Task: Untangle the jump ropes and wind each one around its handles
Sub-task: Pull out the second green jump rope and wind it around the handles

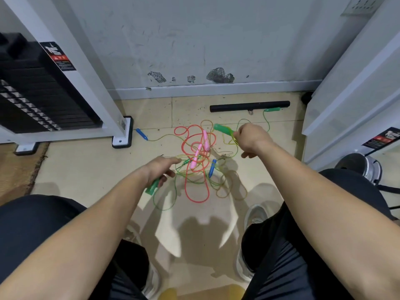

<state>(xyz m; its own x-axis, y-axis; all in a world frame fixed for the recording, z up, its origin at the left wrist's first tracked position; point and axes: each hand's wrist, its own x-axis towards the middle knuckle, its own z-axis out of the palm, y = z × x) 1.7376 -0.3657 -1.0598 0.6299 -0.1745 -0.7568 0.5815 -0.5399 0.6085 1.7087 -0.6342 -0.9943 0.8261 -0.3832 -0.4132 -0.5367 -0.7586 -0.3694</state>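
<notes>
Green, pink and orange jump ropes (195,158) lie tangled on the floor (86,169). The left hand (161,169) grips a near green handle (152,187); the right hand (253,139) grips a farther green handle (224,129).

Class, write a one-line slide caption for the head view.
Left hand holds one green handle, right hand another green handle, over tangled jump ropes.

Weight stack (43,100) left and white frame (346,94) right hem your reach; open floor tiles (86,165) lie left of the jump-rope tangle (195,158).
</notes>
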